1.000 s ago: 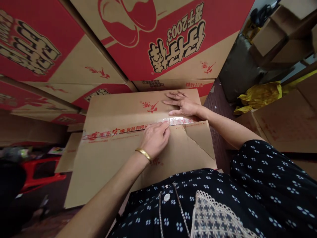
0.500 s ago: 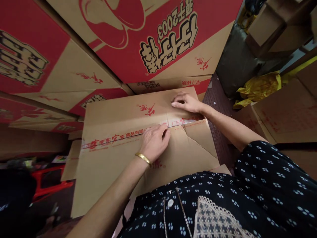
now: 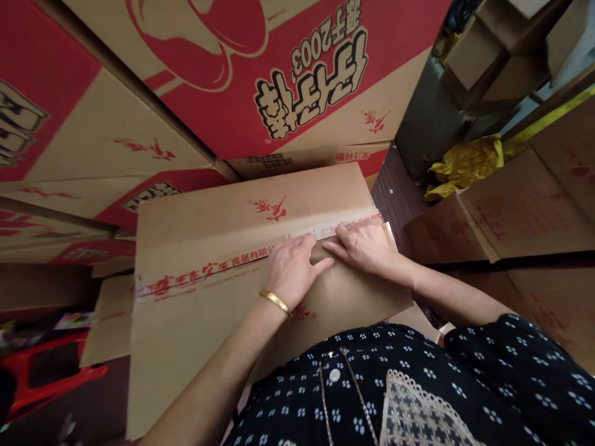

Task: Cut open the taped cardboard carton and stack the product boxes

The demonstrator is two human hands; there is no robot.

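Note:
A large cardboard box [image 3: 195, 217] lies in front of me, its seam crossed by clear tape with red print [image 3: 246, 255]. My left hand [image 3: 292, 266], with a gold bangle [image 3: 275, 301] at the wrist, rests on the tape near the middle of the seam, thumb apart from the fingers. To its right, my right hand [image 3: 362, 244] lies on the tape and the edge of the near flap, fingers stretched toward the left hand. Neither hand holds anything that shows.
Red and tan printed cartons [image 3: 297, 93] stand stacked behind the box and to the left. A red plastic stool [image 3: 60, 347] is at lower left. On the right are yellow plastic [image 3: 469, 164], more cardboard boxes [image 3: 520, 210] and a dark grey bundle [image 3: 425, 118].
My right hand has come down from the far flap onto the taped seam, beside my left hand. The torn-looking near flap at the right now lies flatter under it. The view has shifted slightly.

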